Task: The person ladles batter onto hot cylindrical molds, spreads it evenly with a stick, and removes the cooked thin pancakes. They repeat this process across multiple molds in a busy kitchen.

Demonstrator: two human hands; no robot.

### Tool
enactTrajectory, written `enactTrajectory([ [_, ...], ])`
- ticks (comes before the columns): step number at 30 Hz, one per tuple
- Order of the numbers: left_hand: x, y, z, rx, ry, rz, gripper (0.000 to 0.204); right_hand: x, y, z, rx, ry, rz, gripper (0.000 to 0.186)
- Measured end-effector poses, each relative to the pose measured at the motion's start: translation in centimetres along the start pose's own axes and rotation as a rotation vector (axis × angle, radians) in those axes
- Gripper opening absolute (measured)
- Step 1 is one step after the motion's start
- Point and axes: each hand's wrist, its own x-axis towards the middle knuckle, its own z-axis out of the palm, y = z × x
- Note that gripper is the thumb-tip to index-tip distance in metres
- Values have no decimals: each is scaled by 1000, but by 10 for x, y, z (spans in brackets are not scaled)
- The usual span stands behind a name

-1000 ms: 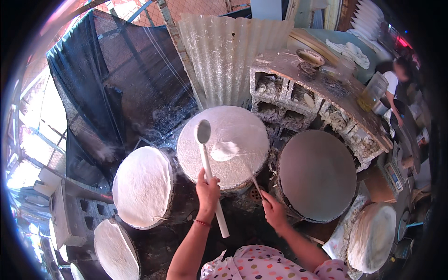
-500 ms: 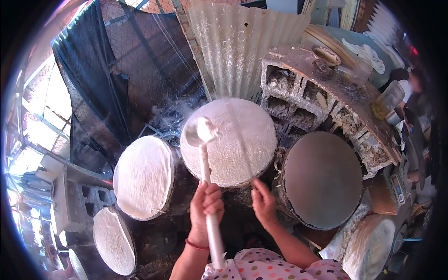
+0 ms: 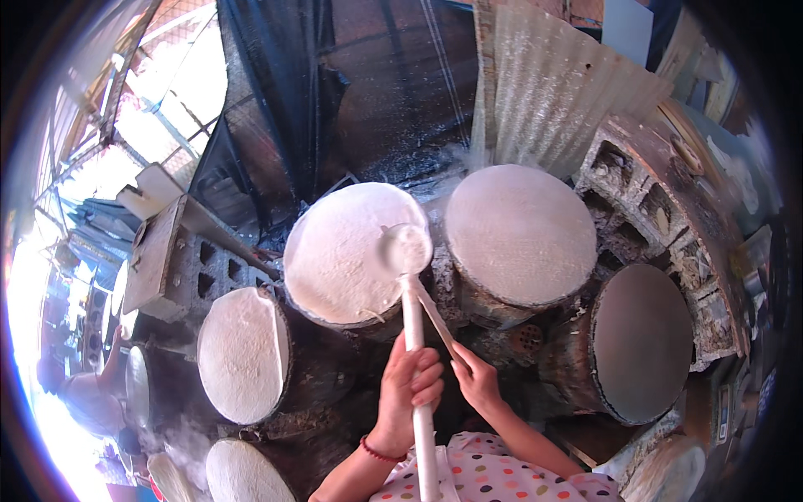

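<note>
My left hand (image 3: 407, 389) is wrapped round the long pale handle of a ladle (image 3: 413, 314). The ladle's round bowl lies over the right edge of a white, bread-like round sheet (image 3: 343, 251); whether they touch I cannot tell. In my right hand (image 3: 477, 378) is a thin flat wooden stick (image 3: 437, 322), slanting up left, its upper end close to the ladle's neck. Beyond it to the right, another pale round sheet (image 3: 520, 234) covers a drum-like stove top. A bare dark round griddle (image 3: 644, 343) stands at the right.
More white-topped round griddles stand at left, one nearer me (image 3: 242, 356) and another at the lower edge (image 3: 247, 473). Concrete blocks (image 3: 209, 268) and a block wall (image 3: 661, 201) flank them. Corrugated metal (image 3: 560, 84) and dark cloth (image 3: 276, 100) hang behind. Another person (image 3: 96, 389) is at far left.
The view has turned left. The ladle and stick have moved from the middle sheet to the right edge of the sheet on its left. Both hands keep their hold.
</note>
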Motion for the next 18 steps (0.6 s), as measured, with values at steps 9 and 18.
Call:
enactTrajectory([
  [9, -92, 80, -65, -54, 163, 400, 28, -8, -29, 94, -289, -189, 70, 42],
  [18, -125, 95, -96, -246, 142, 388, 25, -4, -63, 147, -297, -278, 163, 40],
])
